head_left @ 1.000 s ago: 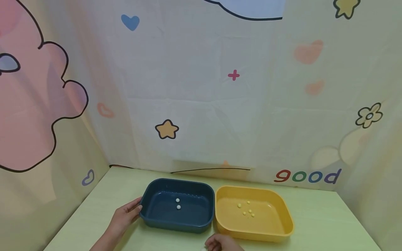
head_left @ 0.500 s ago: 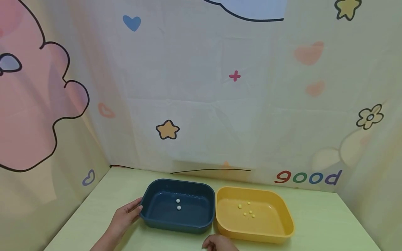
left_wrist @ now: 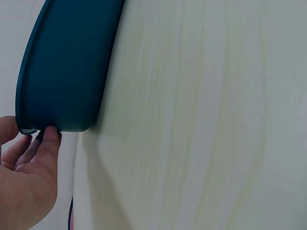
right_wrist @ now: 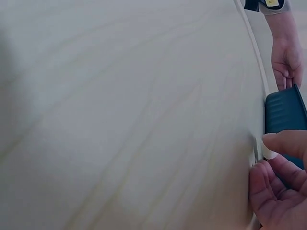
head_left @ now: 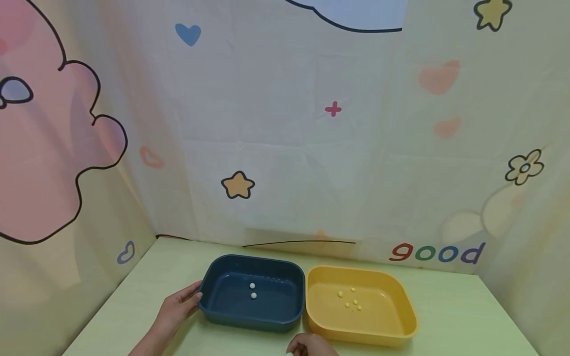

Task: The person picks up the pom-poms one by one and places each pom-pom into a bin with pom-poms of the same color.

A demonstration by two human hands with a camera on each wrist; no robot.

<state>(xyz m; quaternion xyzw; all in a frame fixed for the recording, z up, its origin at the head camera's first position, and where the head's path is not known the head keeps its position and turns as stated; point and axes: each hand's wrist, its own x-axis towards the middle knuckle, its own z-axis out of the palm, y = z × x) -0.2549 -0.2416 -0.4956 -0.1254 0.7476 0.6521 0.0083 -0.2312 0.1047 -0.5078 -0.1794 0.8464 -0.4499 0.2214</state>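
Note:
In the head view my left hand (head_left: 175, 309) grips the left end of a dark blue rectangular basin (head_left: 249, 316). The left wrist view shows thumb and fingers about the basin's rim (left_wrist: 21, 96). Two small white balls (head_left: 253, 295) lie on the basin floor. My right hand (head_left: 311, 343), partly cut off by the bottom edge, is in front of where the two basins meet. Its curled fingers pinch a small white piece (right_wrist: 268, 152), seen between thumb and forefinger in the right wrist view; its full shape is hidden.
A yellow basin (head_left: 360, 333) stands against the right side of the blue one, with several small pale yellow balls (head_left: 340, 294) in it. Both are on a light wood-grain table (head_left: 458, 306). A printed cloth (head_left: 285, 173) hangs behind and at the sides.
My right hand has shifted slightly left over the first half second, then stays about still. The left hand keeps its grip on the basin. The balls lie as before.

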